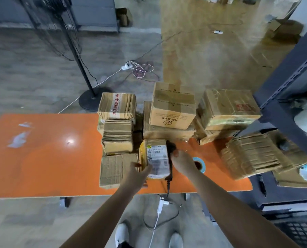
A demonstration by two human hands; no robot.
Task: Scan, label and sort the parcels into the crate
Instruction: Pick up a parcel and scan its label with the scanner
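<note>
A small yellow parcel (156,158) with a white shipping label lies on the orange table (47,158), near its front edge. My left hand (140,170) holds the parcel's near left corner, thumb on the side and fingers on the label. A black handheld scanner (171,149) runs along the parcel's right side, and its cable (167,185) drops over the table edge. My right hand (182,161) grips the scanner's upper part. A black slotted crate (301,230) stands on the floor at the lower right.
Several brown cardboard parcels (172,106) are stacked across the back and right of the table, and one flat box (117,170) lies left of the yellow parcel. A blue label roll (201,162) sits by my right wrist. A dark metal shelf (288,97) stands at the right.
</note>
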